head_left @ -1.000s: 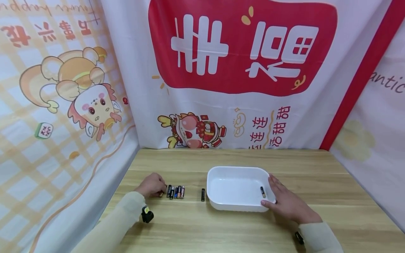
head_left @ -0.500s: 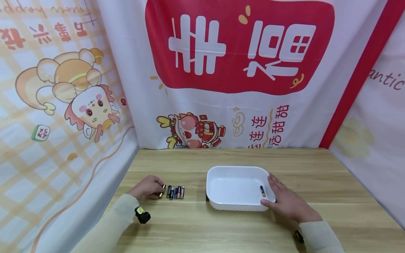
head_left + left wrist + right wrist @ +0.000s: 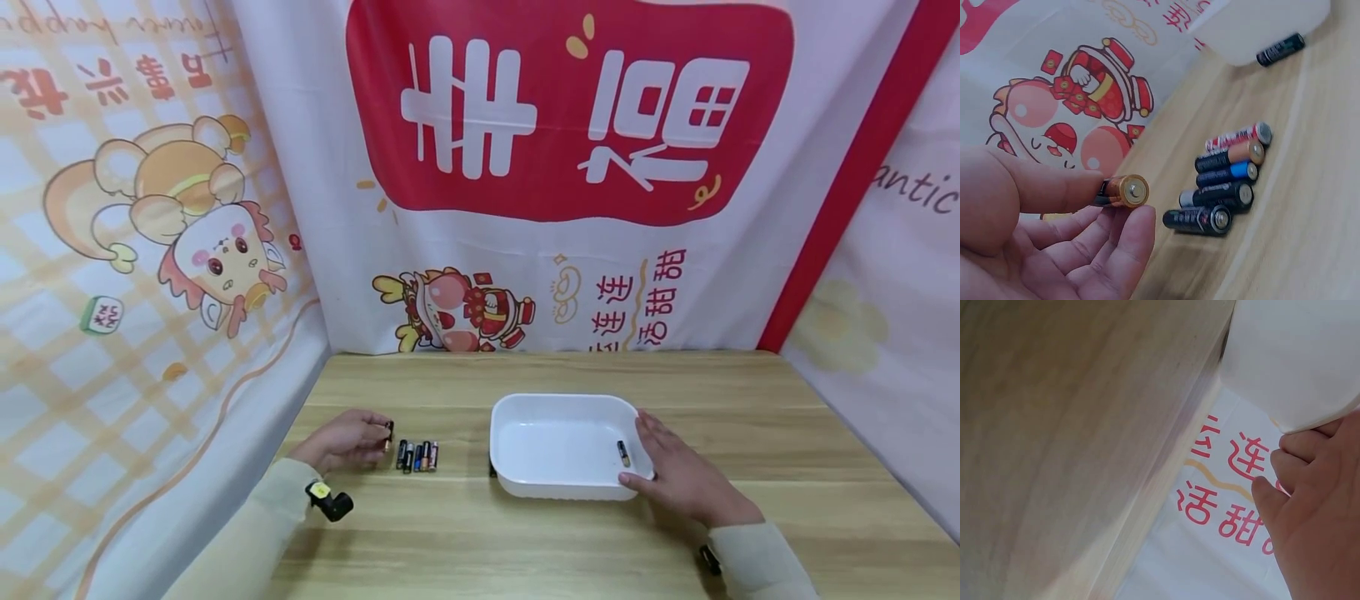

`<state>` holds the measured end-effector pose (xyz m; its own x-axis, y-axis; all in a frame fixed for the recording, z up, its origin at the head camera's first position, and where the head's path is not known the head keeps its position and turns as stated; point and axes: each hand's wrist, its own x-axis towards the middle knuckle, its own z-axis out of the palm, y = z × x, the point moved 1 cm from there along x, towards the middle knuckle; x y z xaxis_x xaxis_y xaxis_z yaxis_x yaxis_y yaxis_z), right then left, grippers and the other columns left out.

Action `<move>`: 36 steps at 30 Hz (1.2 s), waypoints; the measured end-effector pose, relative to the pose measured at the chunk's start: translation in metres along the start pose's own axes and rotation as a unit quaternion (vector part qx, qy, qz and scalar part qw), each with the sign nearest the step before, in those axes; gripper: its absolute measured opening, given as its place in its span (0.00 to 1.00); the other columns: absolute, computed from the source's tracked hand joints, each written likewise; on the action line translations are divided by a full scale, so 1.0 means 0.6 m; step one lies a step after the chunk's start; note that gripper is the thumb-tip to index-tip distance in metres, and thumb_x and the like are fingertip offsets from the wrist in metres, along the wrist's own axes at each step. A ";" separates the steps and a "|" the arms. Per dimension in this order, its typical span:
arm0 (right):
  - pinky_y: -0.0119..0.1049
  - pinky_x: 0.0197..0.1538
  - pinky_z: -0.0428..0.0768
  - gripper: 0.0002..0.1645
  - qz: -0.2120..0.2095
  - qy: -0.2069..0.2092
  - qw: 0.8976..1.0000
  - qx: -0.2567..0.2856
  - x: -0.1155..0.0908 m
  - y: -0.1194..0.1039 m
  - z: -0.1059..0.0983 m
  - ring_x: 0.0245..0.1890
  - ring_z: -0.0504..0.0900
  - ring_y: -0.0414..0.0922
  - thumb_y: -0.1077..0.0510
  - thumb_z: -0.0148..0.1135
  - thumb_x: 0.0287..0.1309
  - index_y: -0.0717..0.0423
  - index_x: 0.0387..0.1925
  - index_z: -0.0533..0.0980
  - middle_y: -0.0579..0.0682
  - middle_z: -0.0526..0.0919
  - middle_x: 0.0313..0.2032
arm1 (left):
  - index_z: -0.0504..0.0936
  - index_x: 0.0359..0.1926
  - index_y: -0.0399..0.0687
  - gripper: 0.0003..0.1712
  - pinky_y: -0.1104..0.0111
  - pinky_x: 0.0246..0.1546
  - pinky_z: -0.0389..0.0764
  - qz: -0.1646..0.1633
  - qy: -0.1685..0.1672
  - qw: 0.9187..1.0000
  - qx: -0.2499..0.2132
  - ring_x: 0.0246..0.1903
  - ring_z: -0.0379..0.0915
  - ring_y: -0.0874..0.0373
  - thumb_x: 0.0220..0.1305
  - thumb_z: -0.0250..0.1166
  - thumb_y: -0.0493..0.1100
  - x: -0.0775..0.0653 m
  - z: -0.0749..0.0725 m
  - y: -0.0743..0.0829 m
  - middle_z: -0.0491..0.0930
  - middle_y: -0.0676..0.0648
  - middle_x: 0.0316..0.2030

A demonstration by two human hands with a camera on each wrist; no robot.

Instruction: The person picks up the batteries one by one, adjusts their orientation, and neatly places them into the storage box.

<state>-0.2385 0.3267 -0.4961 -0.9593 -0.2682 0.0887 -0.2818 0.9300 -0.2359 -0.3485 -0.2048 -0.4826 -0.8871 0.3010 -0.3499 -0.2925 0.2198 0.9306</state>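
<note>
On the left of the worktop (image 3: 420, 542), left hand (image 3: 341, 442) pinches a gold-and-black battery (image 3: 1124, 191) between thumb and fingers, end cap facing the left wrist view. Just right of it: row of five batteries (image 3: 417, 456) lying side by side — mostly dark, one with a blue end, one with a copper end, one red and white. Right hand (image 3: 690, 483) rests on the right end of the white bin (image 3: 555, 492), fingers relaxed and spread, thumb at the near part of the rim. Inside the bin, near that end, lies one dark-and-gold battery (image 3: 623, 454). A loose black battery (image 3: 1280, 50) is at the bin's left wall — mostly hidden in the head view; can't tell if it touches. Printed drapes (image 3: 525, 237) hang behind and at both sides.
</note>
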 end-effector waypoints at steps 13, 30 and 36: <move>0.57 0.71 0.52 0.60 -0.030 0.022 0.998 -0.041 -0.007 0.002 -0.003 0.72 0.49 0.61 0.27 0.52 0.60 0.71 0.71 0.52 0.63 0.50 0.73 | 0.66 0.63 0.27 0.24 0.57 0.53 0.79 0.018 -0.066 0.996 -0.060 0.46 0.76 0.50 0.69 0.57 0.32 0.003 0.019 0.023 0.76 0.37 0.48; 0.55 0.72 0.50 0.61 -0.006 -0.006 1.000 -0.027 -0.001 -0.001 -0.002 0.73 0.46 0.58 0.25 0.51 0.59 0.67 0.73 0.49 0.60 0.46 0.75 | 0.64 0.63 0.30 0.23 0.53 0.56 0.76 0.028 -0.127 0.986 -0.103 0.44 0.76 0.51 0.69 0.55 0.31 0.022 0.061 0.059 0.74 0.37 0.47; 0.56 0.72 0.51 0.60 -0.012 -0.007 1.000 -0.028 -0.001 -0.002 -0.003 0.73 0.46 0.59 0.26 0.51 0.60 0.68 0.73 0.49 0.60 0.46 0.75 | 0.67 0.62 0.32 0.22 0.55 0.55 0.78 0.030 -0.127 0.986 -0.100 0.43 0.76 0.51 0.69 0.57 0.33 0.027 0.076 0.073 0.75 0.38 0.46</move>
<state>-0.2374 0.3261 -0.4944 -0.9524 -0.2941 0.0805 -0.3041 0.9356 -0.1795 -0.3594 -0.1481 -0.4525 -0.7942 0.5363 -0.2856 -0.3298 0.0142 0.9439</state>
